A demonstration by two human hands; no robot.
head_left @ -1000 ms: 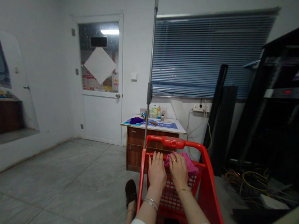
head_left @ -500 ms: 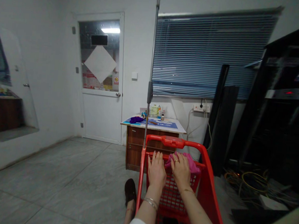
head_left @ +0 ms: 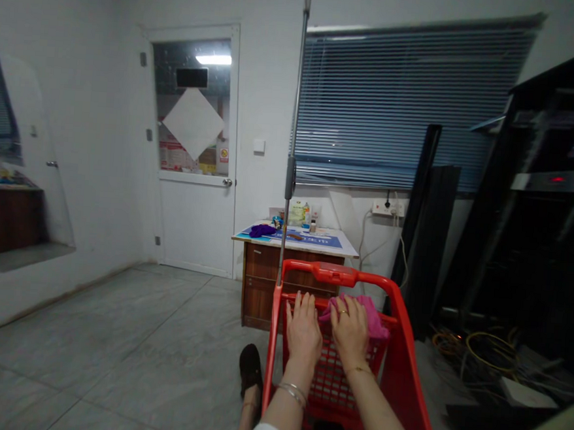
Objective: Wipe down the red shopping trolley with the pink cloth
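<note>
Pink cloth (head_left: 372, 313) draped over the mesh panel inside the cart (head_left: 406, 380), up near the handle, and the right hand (head_left: 350, 329) lies flat on top of it, fingers spread, pressing rather than gripping. Left hand (head_left: 303, 327) just beside, palm down on bare red mesh, fingers straight, holding nothing. A pole (head_left: 290, 176) rises at the cart's front left corner. Beyond stands a desk (head_left: 264, 266); a shoe (head_left: 250, 369) sits left of the cart.
</note>
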